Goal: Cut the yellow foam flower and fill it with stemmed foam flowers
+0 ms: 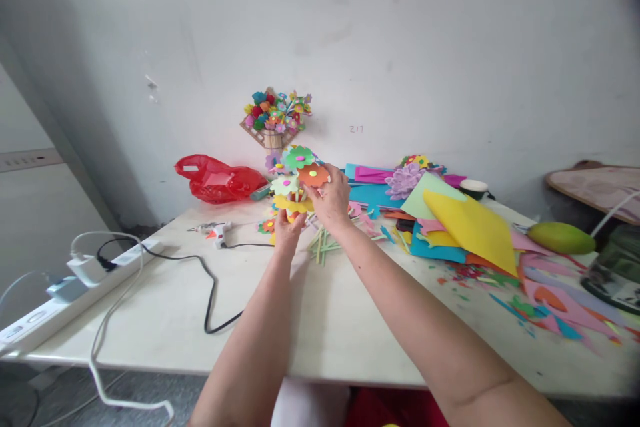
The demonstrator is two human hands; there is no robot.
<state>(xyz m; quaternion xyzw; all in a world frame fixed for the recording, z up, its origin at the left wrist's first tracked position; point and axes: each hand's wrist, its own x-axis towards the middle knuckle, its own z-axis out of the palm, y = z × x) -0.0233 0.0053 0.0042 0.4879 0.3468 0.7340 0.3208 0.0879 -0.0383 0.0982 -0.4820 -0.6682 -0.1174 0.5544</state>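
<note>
A colourful foam flower pot with a yellow scalloped rim is held up over the table, its blooms in green, white, purple and orange. My left hand grips it from below, fingers partly hidden behind it. My right hand is closed at the orange foam flower on its right side, the fingertips partly behind the petals. Thin pale green strips lie on the table just below the hands, with small cut foam flowers beside them.
A white glue gun with a black cord lies left, near a white power strip. A red plastic bag sits behind. Foam sheets, scraps, a green mango and a glass jar cover the right side.
</note>
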